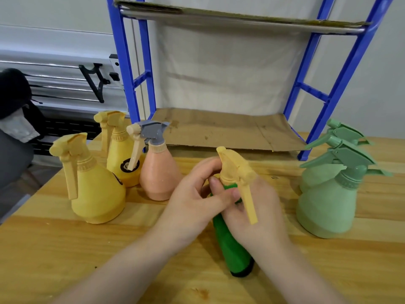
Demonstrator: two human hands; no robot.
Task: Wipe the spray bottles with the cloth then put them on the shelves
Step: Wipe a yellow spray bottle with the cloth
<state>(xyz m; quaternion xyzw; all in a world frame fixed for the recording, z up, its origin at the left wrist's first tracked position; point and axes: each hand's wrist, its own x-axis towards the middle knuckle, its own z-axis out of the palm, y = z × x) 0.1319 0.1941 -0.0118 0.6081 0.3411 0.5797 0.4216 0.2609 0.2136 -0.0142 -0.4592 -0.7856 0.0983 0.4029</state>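
Inspection at the wooden desk (65, 249): the person's left hand (192, 202) and right hand (258, 216) are both closed around one yellow spray bottle, of which only the yellow spray head (235, 170) and its trigger lever show; the body is wrapped in the green cloth (232, 246), which trails down toward the desk. The left fingers pinch the cloth at the neck; the right hand cups the wrapped body from behind. Awaiting attention: two yellow bottles (98, 194), a peach bottle with a grey head (157, 172) and two pale green bottles (328, 205), all upright on the desk. The blue shelf rack (131, 73) stands just behind, its cardboard-lined lower shelf (219, 130) bare of bottles. Risks noted: the hanging cloth could drag against the peach bottle nearby; the trigger, resting against the right hand, could be squeezed and discharge; a cloth-covered grip may slip.
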